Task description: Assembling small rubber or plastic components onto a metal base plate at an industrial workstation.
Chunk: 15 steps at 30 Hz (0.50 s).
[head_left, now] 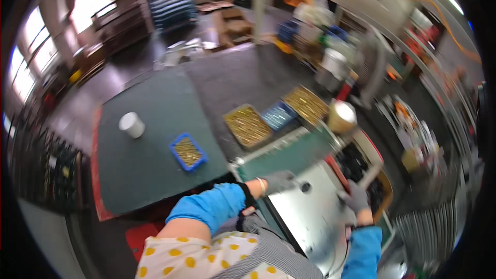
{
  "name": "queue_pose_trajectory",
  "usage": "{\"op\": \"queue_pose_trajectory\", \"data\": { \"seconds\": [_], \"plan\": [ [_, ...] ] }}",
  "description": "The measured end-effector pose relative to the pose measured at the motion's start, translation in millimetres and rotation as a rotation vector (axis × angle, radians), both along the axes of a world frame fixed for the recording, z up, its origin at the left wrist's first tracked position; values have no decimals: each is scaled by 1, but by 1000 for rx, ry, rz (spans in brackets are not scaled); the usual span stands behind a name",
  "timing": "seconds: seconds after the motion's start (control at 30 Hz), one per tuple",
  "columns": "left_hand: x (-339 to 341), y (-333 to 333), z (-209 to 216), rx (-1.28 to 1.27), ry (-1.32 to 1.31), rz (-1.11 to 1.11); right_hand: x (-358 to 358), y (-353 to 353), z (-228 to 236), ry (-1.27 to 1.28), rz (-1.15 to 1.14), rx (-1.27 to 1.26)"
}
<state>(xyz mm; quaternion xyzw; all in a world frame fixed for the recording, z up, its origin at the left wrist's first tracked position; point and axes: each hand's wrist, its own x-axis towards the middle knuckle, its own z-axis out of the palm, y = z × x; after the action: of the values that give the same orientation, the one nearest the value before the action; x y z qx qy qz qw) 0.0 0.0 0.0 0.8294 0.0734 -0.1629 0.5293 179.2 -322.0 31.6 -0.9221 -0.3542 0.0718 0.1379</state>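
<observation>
A flat, shiny metal panel [294, 212] lies on a green-topped bench in front of me, with a dark round spot [306, 187] near its far end. My left hand [280, 182], in a grey glove, reaches over the panel's far left corner. Its fingers look stretched out, though blurred, and nothing shows in them. My right hand [356, 197], also gloved in grey, is at the panel's right side beside a red bar [337, 173]. Motion blur hides whether its fingers grip the panel edge or anything else.
Beyond the bench sit two trays of brass-coloured pieces [248, 125] and a blue tray of silvery pieces [279, 115]. A green table [150, 175] at left holds a white cup [132, 125] and a small blue basket [188, 152]. Black parts [354, 163] fill a bin at right.
</observation>
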Motion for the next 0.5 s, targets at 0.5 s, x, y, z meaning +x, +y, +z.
{"op": "queue_pose_trajectory", "data": {
  "seconds": [0.5],
  "plan": [
    [-325, 446, 45, 202, -193, 2210, 31, 7, -28, 219, -152, -203]
  ]
}}
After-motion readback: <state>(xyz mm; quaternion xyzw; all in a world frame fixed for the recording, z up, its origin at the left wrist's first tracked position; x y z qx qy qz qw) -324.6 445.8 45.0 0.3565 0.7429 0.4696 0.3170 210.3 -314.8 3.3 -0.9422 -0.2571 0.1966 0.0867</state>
